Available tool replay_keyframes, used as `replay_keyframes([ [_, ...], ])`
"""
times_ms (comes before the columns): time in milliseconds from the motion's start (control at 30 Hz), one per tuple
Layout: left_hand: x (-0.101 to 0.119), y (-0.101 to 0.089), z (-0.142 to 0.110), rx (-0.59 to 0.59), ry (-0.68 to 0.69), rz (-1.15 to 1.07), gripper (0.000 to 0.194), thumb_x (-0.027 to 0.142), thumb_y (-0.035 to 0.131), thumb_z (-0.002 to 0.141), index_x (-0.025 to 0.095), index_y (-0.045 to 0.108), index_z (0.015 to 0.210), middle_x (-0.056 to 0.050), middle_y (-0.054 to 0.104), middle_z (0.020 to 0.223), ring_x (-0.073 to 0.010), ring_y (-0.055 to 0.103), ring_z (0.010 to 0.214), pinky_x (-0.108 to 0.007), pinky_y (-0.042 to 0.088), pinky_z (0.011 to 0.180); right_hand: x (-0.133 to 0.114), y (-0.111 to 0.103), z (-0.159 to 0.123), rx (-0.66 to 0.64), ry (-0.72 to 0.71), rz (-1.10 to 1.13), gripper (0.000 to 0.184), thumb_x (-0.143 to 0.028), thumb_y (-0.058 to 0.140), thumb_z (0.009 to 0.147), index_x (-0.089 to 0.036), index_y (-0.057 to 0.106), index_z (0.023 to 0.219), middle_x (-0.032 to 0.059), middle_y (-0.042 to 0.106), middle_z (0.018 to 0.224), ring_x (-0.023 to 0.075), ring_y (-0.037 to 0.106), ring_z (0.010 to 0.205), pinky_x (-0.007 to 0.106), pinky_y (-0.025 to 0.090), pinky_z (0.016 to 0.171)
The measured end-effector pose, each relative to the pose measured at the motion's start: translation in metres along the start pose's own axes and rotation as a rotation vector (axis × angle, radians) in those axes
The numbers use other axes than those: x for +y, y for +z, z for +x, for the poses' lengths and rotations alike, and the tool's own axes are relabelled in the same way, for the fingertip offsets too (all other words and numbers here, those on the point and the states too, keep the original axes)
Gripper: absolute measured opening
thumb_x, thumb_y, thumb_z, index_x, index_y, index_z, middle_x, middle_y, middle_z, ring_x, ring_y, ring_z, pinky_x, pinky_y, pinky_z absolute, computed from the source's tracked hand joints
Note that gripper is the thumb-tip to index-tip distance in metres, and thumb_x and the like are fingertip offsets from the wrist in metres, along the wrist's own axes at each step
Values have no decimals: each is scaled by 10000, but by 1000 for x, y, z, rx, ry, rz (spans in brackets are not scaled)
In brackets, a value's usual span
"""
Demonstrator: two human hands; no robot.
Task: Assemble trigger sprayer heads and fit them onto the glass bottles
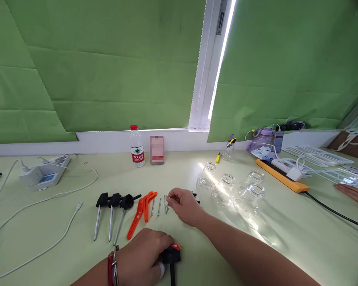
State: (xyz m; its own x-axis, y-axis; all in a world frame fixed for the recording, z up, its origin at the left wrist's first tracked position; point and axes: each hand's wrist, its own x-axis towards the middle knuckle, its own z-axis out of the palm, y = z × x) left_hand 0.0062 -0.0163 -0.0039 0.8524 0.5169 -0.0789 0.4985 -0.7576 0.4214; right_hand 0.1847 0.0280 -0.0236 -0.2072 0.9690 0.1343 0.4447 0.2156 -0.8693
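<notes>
My left hand is closed round a black tool handle with a red cap near the table's front edge. My right hand reaches forward and pinches the top of a thin metal rod lying on the table. Beside it lie two more loose metal rods. To their left are two orange plastic handles and three black-handled tools with metal shafts. Several clear glass jars stand just right of my right hand.
A water bottle and a small card stand at the back by the wall. A white device with cables lies at the left. An orange power strip with plugs lies at the right. Another person's hand rests at the far right.
</notes>
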Motion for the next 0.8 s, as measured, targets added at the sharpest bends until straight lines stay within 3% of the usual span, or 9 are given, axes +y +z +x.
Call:
replay_keyframes([
  [67,1,-2,0,5,-19,-2,242,100,447,516,221,444,725,27,573,701,-144,489,584,-246,303,514,4,2,5,4,-285,-324,135,-166,440,867,-172,569,826,23,593,742,123,511,663,243,391,614],
  [133,1,-3,0,13,-39,-6,213,102,446,526,218,433,704,29,553,674,-140,467,569,-243,295,503,9,5,5,-100,-477,-665,169,-99,423,860,-163,579,869,61,618,845,150,534,737,268,392,655],
  [233,1,-1,0,30,-76,-7,204,107,446,543,220,456,713,25,555,677,-147,466,577,-248,295,508,14,10,4,-252,-603,-996,173,-60,430,837,-150,573,876,86,609,896,174,536,751,291,384,645],
  [333,0,1,0,40,-115,-26,222,97,440,553,220,486,732,17,570,704,-155,482,604,-253,310,530,16,12,4,-282,-620,-1052,169,-67,433,840,-148,575,885,85,601,921,185,535,792,296,386,670],
  [433,-2,3,0,56,-194,-87,207,93,441,572,210,497,732,8,566,704,-158,486,616,-252,322,539,11,9,1,-239,-537,-918,218,-40,425,825,-151,583,925,84,602,947,175,531,808,288,393,696],
  [567,-4,4,4,185,-312,-254,166,123,443,667,192,517,799,-10,571,737,-163,495,650,-257,369,580,-7,-1,-15,-71,-288,-432,245,-206,346,940,-170,587,926,47,596,827,152,531,769,272,408,692],
  [667,0,2,6,297,-301,-390,183,165,433,752,196,544,894,-17,589,782,-174,513,703,-276,409,632,-21,-6,-35,-198,-28,8,297,-417,374,937,-199,548,1039,5,574,747,127,536,657,241,419,581],
  [733,4,-1,6,299,-234,-481,227,196,443,792,209,553,990,-21,612,852,-179,541,770,-282,434,689,-26,-6,-46,-319,125,246,322,-449,493,874,-214,511,1094,-8,574,751,113,541,608,220,419,524],
  [800,7,-2,5,278,-175,-515,273,228,449,821,221,541,1077,-23,624,906,-175,556,806,-283,445,729,-26,-7,-52,-319,223,402,345,-420,595,804,-211,509,1065,-18,570,748,98,534,558,220,426,504],
])
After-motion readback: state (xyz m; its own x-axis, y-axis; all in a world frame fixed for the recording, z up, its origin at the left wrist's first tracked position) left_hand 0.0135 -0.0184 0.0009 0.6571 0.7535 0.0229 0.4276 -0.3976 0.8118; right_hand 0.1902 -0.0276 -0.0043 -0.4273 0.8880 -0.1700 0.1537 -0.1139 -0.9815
